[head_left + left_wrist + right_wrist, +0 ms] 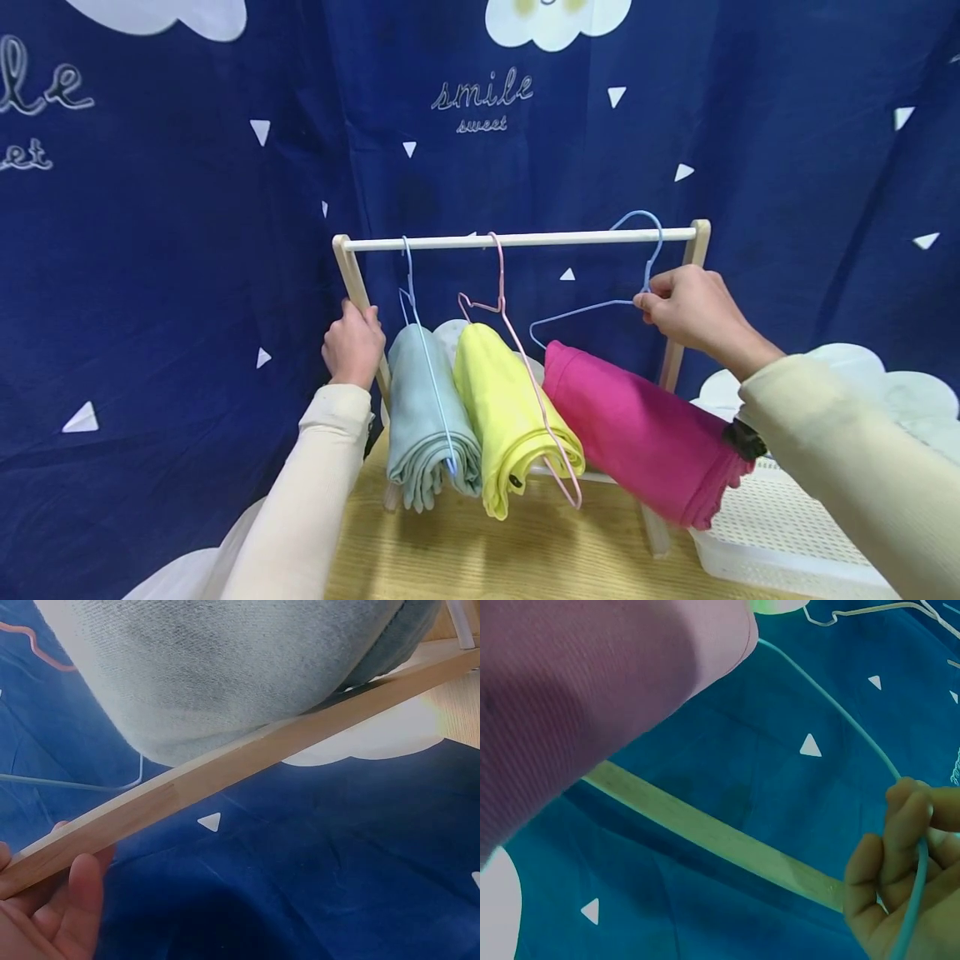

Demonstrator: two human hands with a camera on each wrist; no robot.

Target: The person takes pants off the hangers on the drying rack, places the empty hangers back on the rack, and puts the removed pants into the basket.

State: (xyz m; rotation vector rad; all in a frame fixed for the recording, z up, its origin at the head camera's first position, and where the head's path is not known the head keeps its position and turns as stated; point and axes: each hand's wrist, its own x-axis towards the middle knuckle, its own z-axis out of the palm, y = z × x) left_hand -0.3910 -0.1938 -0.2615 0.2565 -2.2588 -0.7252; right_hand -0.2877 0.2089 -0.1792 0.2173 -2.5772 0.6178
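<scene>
My left hand (354,346) grips the left wooden post (169,791) of a small clothes rack, just below its white top rail (555,240). Near the other end, my right hand (693,307) pinches a blue hanger (585,311) at the neck under its hook. That hook loops over the rail, and a folded magenta garment (637,429) hangs slanted from the hanger; in the right wrist view the garment (592,690) fills the upper left. Next to my left hand, a folded grey-blue garment (427,408) hangs on another blue hanger (431,367). A folded yellow garment (502,400) hangs mid-rail on a pink hanger (517,342).
The rack stands on a wooden tabletop (480,558). A white perforated basket (787,525) sits at the right, partly behind my right sleeve. Close behind the rack hangs a dark blue curtain (187,250) with white clouds and triangles.
</scene>
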